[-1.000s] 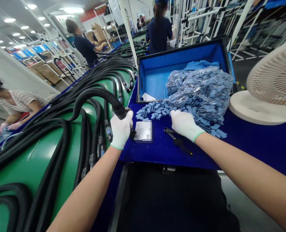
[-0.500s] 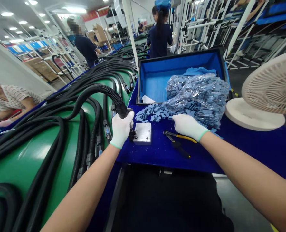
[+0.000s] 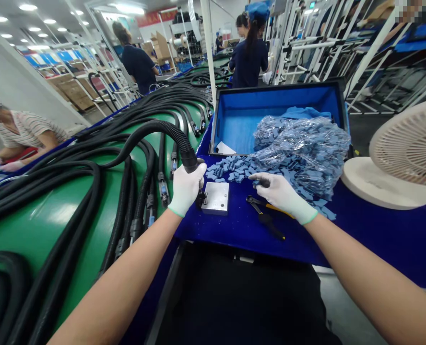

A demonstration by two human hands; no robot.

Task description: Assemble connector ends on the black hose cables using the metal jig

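Centre frame, a white-gloved left hand [image 3: 186, 189] grips a black corrugated hose [image 3: 155, 128] beside a square metal plate [image 3: 216, 198]. The gloved right hand [image 3: 280, 195] lies half open just above black-and-yellow pliers [image 3: 266, 220].

A white desk fan [image 3: 409, 148] on a round base stands at far right. An open blue-lined storage case [image 3: 234, 120] sits beside it, with white paper [image 3: 224, 148] inside. Two co-workers in navy shirts [image 3: 249, 62] [image 3: 138, 67] stand farther along the line. A co-worker in a striped shirt [image 3: 26, 134] is at left. White metal racks [image 3: 306, 45] and cardboard boxes [image 3: 159, 45] occupy the background.
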